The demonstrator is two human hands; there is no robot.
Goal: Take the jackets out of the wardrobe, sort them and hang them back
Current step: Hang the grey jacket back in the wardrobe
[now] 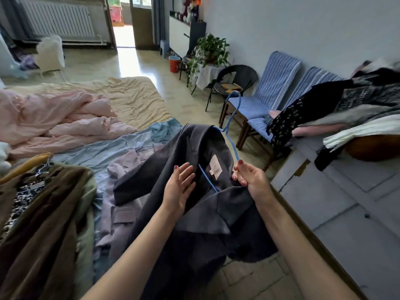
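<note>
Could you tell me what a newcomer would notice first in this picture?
Most striking is the dark jacket held up in the middle, on a blue hanger gripped by the right hand, with the left hand open against the cloth. More jackets lie on the bed at left, beside a pink quilt.

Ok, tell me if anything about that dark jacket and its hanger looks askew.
Yes. The blue hanger sits crooked in the dark jacket: one end is under the fabric while the other arm runs bare to the right hand, which pinches it. The left hand lies open on the collar.
</note>
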